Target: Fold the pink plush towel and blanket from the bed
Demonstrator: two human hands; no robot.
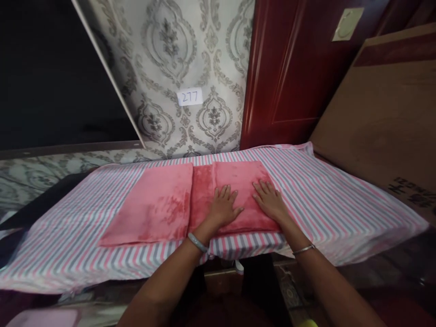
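Observation:
A pink plush cloth lies on the striped tablecloth, its left and right ends folded in toward the middle. Between the two folded flaps a darker strip of its pile shows. My left hand rests with fingers apart on the inner edge of the right flap. Near that flap's outer side, my right hand lies flat with its fingers spread. Both palms press down on the fabric and neither grips it. The left flap is untouched and has dark patches in its nap.
Behind the table, a paper label reading 277 sticks to the patterned wall. A large dark screen stands at the left. On the right are a cardboard box and a dark red door.

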